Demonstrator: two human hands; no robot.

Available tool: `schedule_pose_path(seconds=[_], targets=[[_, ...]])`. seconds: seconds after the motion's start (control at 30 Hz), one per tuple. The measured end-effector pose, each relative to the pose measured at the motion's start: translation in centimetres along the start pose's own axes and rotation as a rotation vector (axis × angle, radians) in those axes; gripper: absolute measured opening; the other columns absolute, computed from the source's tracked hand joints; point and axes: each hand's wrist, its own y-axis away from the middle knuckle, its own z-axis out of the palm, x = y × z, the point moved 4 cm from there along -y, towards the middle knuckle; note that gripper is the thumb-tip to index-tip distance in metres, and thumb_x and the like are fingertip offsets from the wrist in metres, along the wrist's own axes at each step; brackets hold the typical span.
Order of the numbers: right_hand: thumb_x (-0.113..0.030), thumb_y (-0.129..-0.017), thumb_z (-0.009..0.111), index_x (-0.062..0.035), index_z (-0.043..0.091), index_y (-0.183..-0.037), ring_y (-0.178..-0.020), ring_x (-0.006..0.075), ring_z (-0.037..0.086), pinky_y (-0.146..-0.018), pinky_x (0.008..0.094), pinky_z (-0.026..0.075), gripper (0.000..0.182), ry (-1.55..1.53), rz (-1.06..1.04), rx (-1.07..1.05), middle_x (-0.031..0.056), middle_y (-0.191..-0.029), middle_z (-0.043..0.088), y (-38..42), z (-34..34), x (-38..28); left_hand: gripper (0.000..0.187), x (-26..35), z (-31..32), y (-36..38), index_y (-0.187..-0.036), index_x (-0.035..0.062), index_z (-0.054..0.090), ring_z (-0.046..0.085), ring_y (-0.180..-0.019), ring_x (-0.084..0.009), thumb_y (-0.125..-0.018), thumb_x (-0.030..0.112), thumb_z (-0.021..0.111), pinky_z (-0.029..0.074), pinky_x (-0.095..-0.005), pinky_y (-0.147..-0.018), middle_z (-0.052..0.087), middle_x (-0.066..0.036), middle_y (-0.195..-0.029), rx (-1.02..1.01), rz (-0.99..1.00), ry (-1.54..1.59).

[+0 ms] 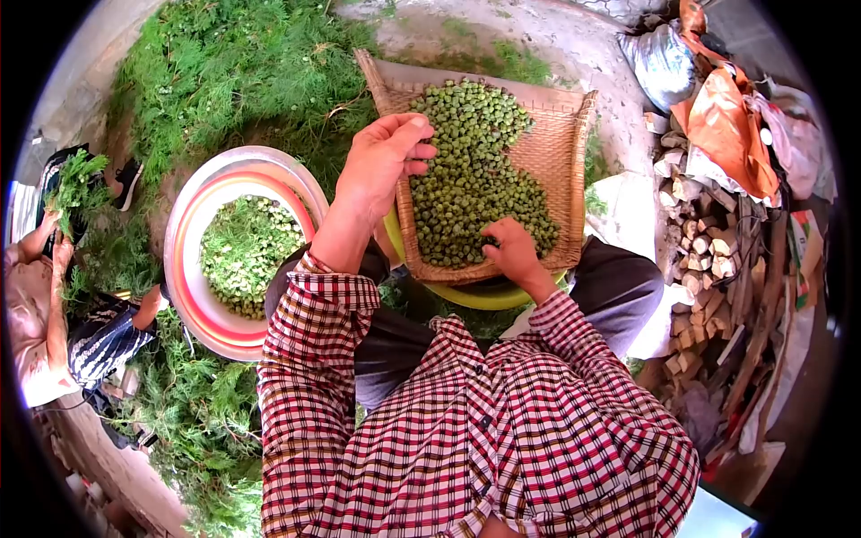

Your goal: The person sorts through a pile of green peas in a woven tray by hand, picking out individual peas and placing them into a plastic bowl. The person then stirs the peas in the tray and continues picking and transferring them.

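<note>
A woven wicker scoop basket (560,134) sits across my lap, bearing a heap of small round green cones (471,193). Over its left side my left hand (386,157) is raised, thumb and fingers drawn together in a pinch. Whatever that pinch may hold is too small to make out. My right hand (518,253) is low at the near part of the heap, fingers closed at the tips on a small dark green piece that looks like one of the cones. A yellow-green basin (480,294) shows beneath the basket.
To the left stands a red-and-white basin (184,247) containing green sprigs and cones. Cut green branches (242,72) cover the ground. Another person's hands (58,233) hold a sprig at far left. Stacked firewood (704,251) and bags (731,125) lie on the right.
</note>
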Motion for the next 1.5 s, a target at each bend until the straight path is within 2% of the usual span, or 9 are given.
schedule_pose_path(seconds=[0.27,0.47,0.7,0.97,1.13,1.23,1.33,1.47,1.5], targets=[[-0.007,-0.071,0.060,-0.0059,0.056,-0.077,-0.072,0.0292,0.053,-0.062,0.0368,0.044,0.007,0.099,-0.084,0.140,0.0094,-0.074,0.052,-0.7,0.3,0.5,0.024,-0.1,0.0,0.0,-0.099,0.0048,0.057,0.061,-0.075,-0.0111,-0.084,0.024,0.059,0.048,-0.0222,-0.062,0.063,-0.004,-0.091,0.007,0.002,-0.032],[-0.011,-0.083,0.051,-0.0010,0.053,-0.081,-0.054,0.0097,0.051,-0.050,0.0267,0.044,0.010,-0.625,0.441,0.177,0.0046,-0.063,0.055,-0.4,-1.4,4.2,0.025,-0.5,0.1,-0.1,-0.100,0.0039,0.057,0.060,-0.073,-0.0112,-0.085,0.024,0.058,0.048,-0.0222,-0.061,0.062,-0.004,-0.090,-0.009,0.009,-0.065],[-0.011,-0.082,0.053,-0.0002,0.053,-0.082,-0.053,0.0088,0.051,-0.050,0.0248,0.044,0.011,-0.850,0.557,0.152,0.0035,-0.062,0.055,0.1,-2.1,4.1,0.025,-1.7,0.8,-0.3,-0.099,0.0031,0.057,0.060,-0.072,-0.0116,-0.085,0.024,0.057,0.047,-0.0227,-0.061,0.062,-0.005,-0.090,-0.044,-0.047,-0.165],[-0.009,-0.074,0.060,-0.0075,0.056,-0.085,-0.065,0.0297,0.053,-0.057,0.0364,0.043,0.012,0.044,-0.035,0.029,0.0128,-0.075,0.053,0.4,0.6,-0.2,0.025,-1.6,0.9,-0.3,-0.098,0.0030,0.057,0.059,-0.075,-0.0123,-0.086,0.025,0.057,0.047,-0.0232,-0.062,0.062,-0.005,-0.091,-0.041,-0.037,-0.181],[-0.010,-0.073,0.061,-0.0066,0.056,-0.084,-0.070,0.0320,0.052,-0.062,0.0383,0.043,0.013,0.168,-0.002,-0.028,0.0132,-0.077,0.052,-0.8,2.0,0.9,0.026,-1.7,0.9,-0.4,-0.098,0.0027,0.057,0.059,-0.075,-0.0127,-0.086,0.026,0.056,0.046,-0.0232,-0.063,0.062,-0.005,-0.091,-0.045,-0.046,-0.208],[-0.010,-0.076,0.059,-0.0037,0.056,-0.082,-0.065,0.0253,0.055,-0.059,0.0343,0.045,0.010,-0.036,0.046,0.091,0.0107,-0.074,0.056,-1.1,-0.2,0.9,0.025,-2.2,0.9,-0.4,-0.097,0.0033,0.058,0.058,-0.073,-0.0114,-0.085,0.025,0.057,0.046,-0.0228,-0.062,0.061,-0.003,-0.089,-0.046,-0.046,-0.211],[-0.014,-0.083,0.056,-0.0007,0.055,-0.081,-0.057,0.0080,0.056,-0.052,0.0215,0.047,0.013,-0.843,0.537,-0.002,0.0043,-0.071,0.059,-1.1,-2.1,1.4,0.022,-4.3,2.1,-0.6,-0.096,0.0036,0.059,0.055,-0.070,-0.0077,-0.082,0.021,0.058,0.044,-0.0224,-0.061,0.060,-0.001,-0.085,-0.164,-0.001,-0.370],[-0.012,-0.084,0.056,-0.0011,0.054,-0.083,-0.058,0.0083,0.056,-0.052,0.0204,0.046,0.010,-1.072,0.523,0.000,0.0032,-0.071,0.059,-1.9,-4.1,-1.9,0.020,-8.3,4.4,-0.1,-0.095,0.0021,0.059,0.055,-0.072,-0.0078,-0.082,0.017,0.058,0.045,-0.0225,-0.062,0.061,-0.001,-0.084,-0.282,0.118,-0.599],[-0.010,-0.084,0.055,-0.0010,0.054,-0.084,-0.058,0.0081,0.056,-0.052,0.0201,0.046,0.010,-1.114,0.494,0.001,0.0030,-0.071,0.059,-2.0,-4.3,-2.5,0.019,-9.2,5.0,0.4,-0.094,0.0014,0.059,0.056,-0.071,-0.0082,-0.082,0.015,0.057,0.046,-0.0224,-0.061,0.061,-0.002,-0.082,-0.395,-0.039,-0.484]])
